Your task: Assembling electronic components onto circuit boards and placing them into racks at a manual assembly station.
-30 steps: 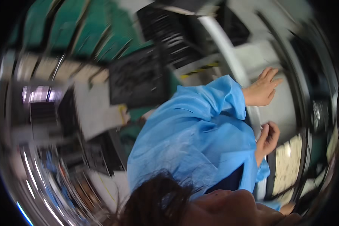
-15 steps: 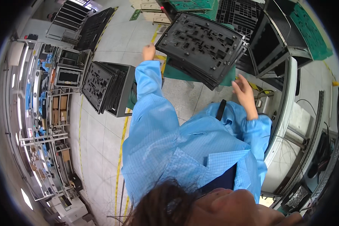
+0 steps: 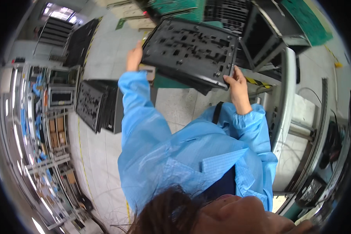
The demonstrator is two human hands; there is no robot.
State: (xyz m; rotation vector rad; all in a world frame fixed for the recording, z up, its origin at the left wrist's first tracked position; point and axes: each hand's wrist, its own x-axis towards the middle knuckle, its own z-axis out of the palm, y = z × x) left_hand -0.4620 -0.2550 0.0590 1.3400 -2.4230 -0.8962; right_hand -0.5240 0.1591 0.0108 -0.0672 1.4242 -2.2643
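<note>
Head view: a person in a blue coat (image 3: 183, 144) is holding out both arms toward a black tray (image 3: 191, 48) that is full of small cut-outs.
Left hand (image 3: 133, 58): is gripping the tray's left edge, its fingers partly hidden at the rim.
Right hand (image 3: 238, 82): is grasping the lower right corner, the thumb lying on top and the other fingers curling round the side.
Black tray: is spanning the space between the hands, sitting above the dark edges of lower trays (image 3: 201, 87); whether it is bearing on them or hanging just clear, I cannot tell.
Green surface (image 3: 169, 82): is showing beneath that pile.
Tray stack (image 3: 90, 105): is leaning at the grey box (image 3: 116, 113), to the person's left and well apart from both hands.
Striped tape (image 3: 258, 83): is running just beside the right hand, near the pale rail (image 3: 288, 70).
Grip on the tray: is looking complete, as both hands are having hold at opposite ends.
Tray's parting from the pile: is seeming unfinished, since the tray is not yet lying anywhere away from the lower trays.
</note>
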